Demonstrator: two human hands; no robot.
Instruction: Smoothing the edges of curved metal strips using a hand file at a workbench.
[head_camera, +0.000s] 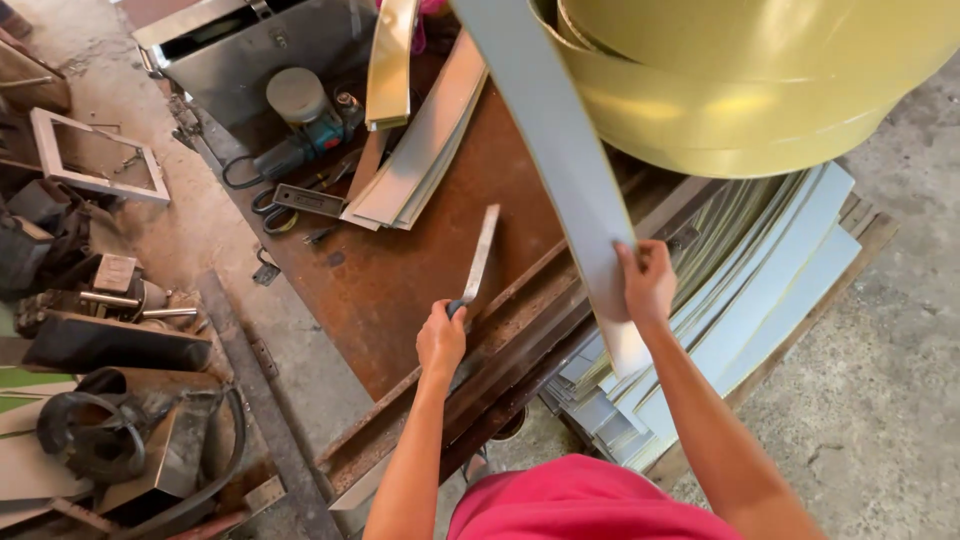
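Rusty workbench (400, 270) at frame centre, cut strips stacked (760, 290) lower right. Left hand (441, 338) fisted round flat blade (480, 255). Right hand (648, 280) pinches long grey metal strip (560, 150) rising from its grip toward top centre, uncut yet.

A long pale metal strip (560, 150) held upright; flat file (480, 255) raised.

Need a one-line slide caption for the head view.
Left hand grips a flat blade; right hand holds a metal strip.
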